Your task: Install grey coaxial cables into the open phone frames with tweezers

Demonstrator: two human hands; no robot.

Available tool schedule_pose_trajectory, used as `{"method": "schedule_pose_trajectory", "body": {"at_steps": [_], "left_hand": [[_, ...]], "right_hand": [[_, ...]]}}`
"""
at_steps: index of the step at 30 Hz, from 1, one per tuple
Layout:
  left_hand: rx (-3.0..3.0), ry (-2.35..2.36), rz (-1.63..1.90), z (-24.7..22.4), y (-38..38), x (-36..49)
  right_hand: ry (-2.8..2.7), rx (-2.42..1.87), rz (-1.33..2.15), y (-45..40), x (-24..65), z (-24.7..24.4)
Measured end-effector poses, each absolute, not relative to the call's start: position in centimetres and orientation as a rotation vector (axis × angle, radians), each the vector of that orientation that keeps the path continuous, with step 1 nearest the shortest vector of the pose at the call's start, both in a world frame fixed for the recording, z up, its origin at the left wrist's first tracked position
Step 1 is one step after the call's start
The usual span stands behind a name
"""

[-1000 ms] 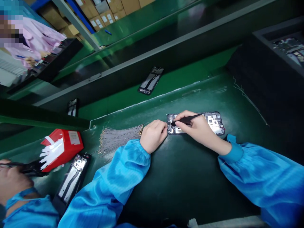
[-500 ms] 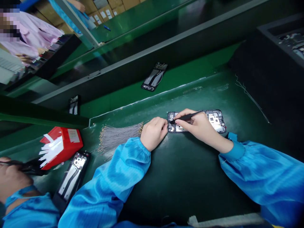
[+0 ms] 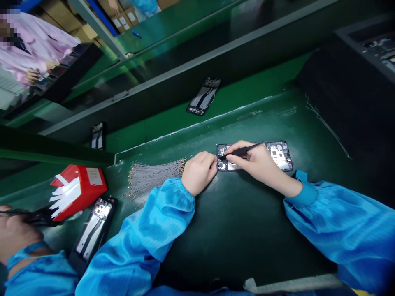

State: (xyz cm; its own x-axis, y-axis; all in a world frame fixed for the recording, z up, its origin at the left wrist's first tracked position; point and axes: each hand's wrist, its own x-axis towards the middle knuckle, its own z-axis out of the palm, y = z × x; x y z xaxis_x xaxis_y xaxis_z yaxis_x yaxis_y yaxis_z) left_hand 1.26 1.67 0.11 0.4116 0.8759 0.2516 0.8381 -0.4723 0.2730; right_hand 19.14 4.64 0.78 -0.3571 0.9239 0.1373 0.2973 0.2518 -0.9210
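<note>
An opened phone (image 3: 280,155) lies flat on the green bench (image 3: 234,230), long sides running left to right, inner side up — black frame, bright silvery board with dark outlines toward the right end, small dark parts at the left end. The right hand (image 3: 251,160) hides much of its middle. A slim black tool (image 3: 243,151), pinched in that hand, slants down leftward over the phone's left end — contact is too small to tell.
</note>
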Motion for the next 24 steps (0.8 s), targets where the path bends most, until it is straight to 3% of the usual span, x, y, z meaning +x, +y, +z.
{"method": "schedule_pose_trajectory", "body": {"at_steps": [19,24], "left_hand": [[2.551,1.553,0.462,0.5,1.7,1.1],[2.506,1.205,0.365,2.0,2.0,-0.3]], "right_hand": [[-2.234,-0.875,0.769,4.5,18.6,1.5],[-2.011,-1.040,0.651,4.4,21.7,2.3]]}}
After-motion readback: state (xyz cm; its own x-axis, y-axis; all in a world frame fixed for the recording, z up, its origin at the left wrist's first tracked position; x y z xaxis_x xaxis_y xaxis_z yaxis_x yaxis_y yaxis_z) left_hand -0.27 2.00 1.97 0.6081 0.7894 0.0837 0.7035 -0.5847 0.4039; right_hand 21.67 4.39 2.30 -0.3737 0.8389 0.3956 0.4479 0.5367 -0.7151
